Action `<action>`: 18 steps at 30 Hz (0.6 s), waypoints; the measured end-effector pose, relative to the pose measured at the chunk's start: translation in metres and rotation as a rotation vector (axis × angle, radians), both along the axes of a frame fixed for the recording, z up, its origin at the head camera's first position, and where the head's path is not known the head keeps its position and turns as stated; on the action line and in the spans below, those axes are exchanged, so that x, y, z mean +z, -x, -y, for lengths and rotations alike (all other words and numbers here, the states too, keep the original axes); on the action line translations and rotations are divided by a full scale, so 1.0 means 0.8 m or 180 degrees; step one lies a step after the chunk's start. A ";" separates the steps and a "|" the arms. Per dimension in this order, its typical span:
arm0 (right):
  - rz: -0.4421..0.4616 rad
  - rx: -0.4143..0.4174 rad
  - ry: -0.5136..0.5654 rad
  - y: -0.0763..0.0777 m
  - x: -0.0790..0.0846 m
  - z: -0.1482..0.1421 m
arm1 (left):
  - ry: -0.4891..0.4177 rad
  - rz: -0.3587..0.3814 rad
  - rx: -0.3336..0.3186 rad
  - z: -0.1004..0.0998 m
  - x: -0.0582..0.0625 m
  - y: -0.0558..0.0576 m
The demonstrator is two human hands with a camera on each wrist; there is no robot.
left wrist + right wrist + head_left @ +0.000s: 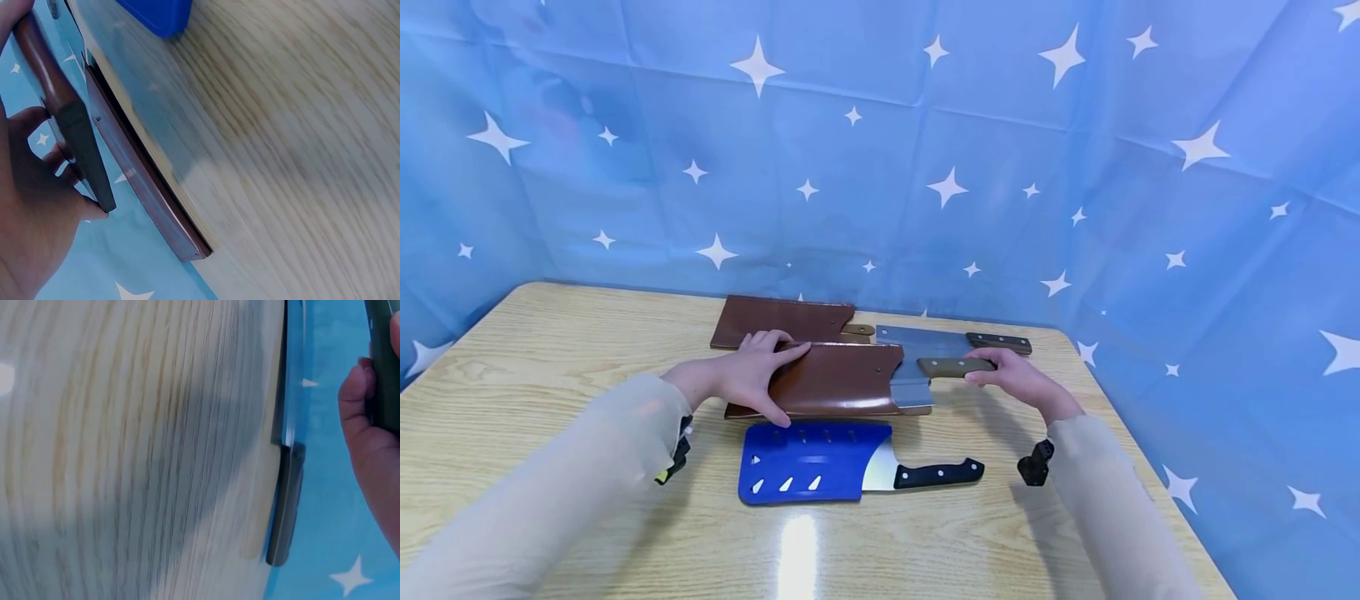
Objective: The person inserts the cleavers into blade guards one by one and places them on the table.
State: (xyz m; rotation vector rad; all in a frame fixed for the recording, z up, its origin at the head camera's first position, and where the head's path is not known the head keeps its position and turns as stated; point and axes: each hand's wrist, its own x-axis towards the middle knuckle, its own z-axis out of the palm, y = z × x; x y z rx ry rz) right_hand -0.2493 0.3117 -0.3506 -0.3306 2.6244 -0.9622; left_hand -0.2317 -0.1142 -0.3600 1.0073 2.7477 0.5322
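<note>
My left hand (752, 372) holds a brown sheath (842, 379) by its left end, thumb at the near edge and fingers at the far edge. The left wrist view shows the sheath's end (87, 156) raised off the table within that hand. From the sheath's right opening protrudes part of a cleaver blade (912, 387); the rest is hidden inside. My right hand (1018, 379) grips this cleaver's olive-brown handle (951, 367), which also appears at the right wrist view's edge, in the fingers (356, 394).
Behind lie a second brown sheath (782, 321) with a strap and a bare cleaver (925, 337) with a dark handle. Nearer me, a black-handled cleaver (940, 475) sits in a blue guard (808, 479). A blue starred cloth (880, 150) hangs behind the wooden table (625, 333).
</note>
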 end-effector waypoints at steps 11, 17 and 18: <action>0.0030 0.0047 0.0010 0.003 0.002 0.023 | -0.0009 -0.0012 0.0033 -0.009 0.003 0.001; 0.0023 0.0094 0.0107 0.006 0.001 0.027 | -0.0046 -0.0041 0.0091 -0.011 0.007 0.002; 0.0004 0.0112 0.0105 0.006 0.000 0.028 | -0.0052 -0.0050 0.0094 -0.011 0.008 0.002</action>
